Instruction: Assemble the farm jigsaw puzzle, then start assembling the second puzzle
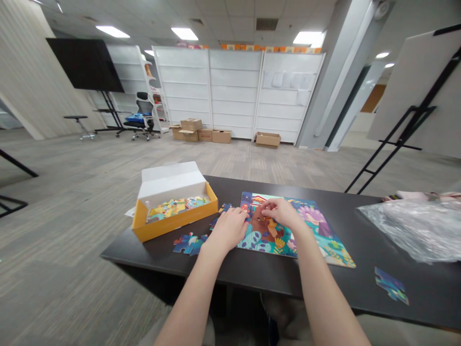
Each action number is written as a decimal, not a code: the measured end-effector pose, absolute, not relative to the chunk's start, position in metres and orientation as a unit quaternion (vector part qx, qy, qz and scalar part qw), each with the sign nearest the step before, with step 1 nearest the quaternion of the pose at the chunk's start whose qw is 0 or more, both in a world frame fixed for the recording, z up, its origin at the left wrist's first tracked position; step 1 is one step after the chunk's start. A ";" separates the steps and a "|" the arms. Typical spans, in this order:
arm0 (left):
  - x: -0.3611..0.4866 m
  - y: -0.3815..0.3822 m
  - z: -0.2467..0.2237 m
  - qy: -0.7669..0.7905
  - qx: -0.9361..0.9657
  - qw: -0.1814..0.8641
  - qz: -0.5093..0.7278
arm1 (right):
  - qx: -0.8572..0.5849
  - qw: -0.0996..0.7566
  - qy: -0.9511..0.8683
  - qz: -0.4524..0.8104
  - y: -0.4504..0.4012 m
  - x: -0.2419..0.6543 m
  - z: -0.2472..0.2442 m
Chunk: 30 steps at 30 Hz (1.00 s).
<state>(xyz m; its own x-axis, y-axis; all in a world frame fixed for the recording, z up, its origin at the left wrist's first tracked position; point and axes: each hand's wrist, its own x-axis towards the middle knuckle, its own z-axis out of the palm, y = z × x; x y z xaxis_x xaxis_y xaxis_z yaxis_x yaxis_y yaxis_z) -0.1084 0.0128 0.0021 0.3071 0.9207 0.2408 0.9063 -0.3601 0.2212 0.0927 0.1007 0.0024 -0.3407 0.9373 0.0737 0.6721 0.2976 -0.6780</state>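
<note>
A colourful picture puzzle board [317,226] lies flat on the dark table. My left hand [230,228] rests at the board's left edge, its fingers bent together near a small red part; whatever is under the fingertips is hidden. Over the upper middle of the board, my right hand [281,211] has thumb and fingers pinched close to the brown area, and anything between them is too small to make out. Loose blue puzzle pieces [190,243] lie to the left of my left hand, and more sit beside the board's left edge.
An open yellow box [176,223] with several puzzle pieces stands at the table's left end. On the right are clear plastic wrapping [414,228] and a loose blue piece [392,285]. The black table's [151,259] front edge runs below my forearms.
</note>
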 end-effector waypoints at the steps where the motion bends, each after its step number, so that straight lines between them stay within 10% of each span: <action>1: -0.108 0.013 0.002 0.565 0.808 0.022 0.163 | -0.529 0.234 -0.773 0.261 0.100 0.092 0.002; 30: -0.094 0.009 0.001 0.573 0.808 0.014 0.137 | -0.483 0.180 -0.823 0.237 0.098 0.092 -0.004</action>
<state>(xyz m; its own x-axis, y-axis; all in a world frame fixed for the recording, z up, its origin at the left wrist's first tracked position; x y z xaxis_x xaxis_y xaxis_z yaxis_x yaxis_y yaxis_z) -0.0938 0.0095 0.0012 0.3064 0.9294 0.2056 0.9217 -0.3437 0.1798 0.0916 0.0977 -0.0039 -0.4682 0.8810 0.0677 0.7099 0.4208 -0.5647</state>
